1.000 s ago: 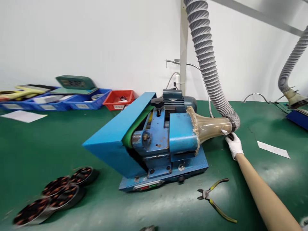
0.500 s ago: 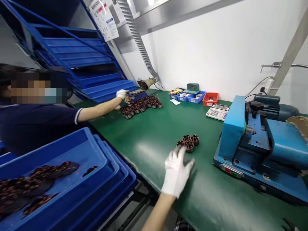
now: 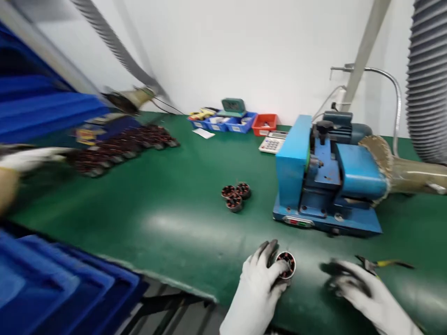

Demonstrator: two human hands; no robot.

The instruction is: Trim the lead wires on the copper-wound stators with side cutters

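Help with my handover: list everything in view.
held coil ring: one, dark, lower middle
loose coil rings: three, dark, mid-table
coil pile: uncountable, dark, far left
machine: one, blue, right of centre
pliers: one, yellow handles, lower right
calculator: one, white, beside machine
bins: three, blue, by wall
other bin: one, red, by wall
clock: one, green, above blue bins
paper: one, white, before bins
hoses: two, grey, upper left, right edge
funnels: two, tan, by hoses
bent rod: one, silver, upper right
post: one, beige, upper right
large trays: several, blue, left side
table: one, green, middle
wall: one, white, behind
co-worker's hand: one, white glove, left edge
left hand: one, white glove, lower middle
right hand: one, white glove, beside pliers
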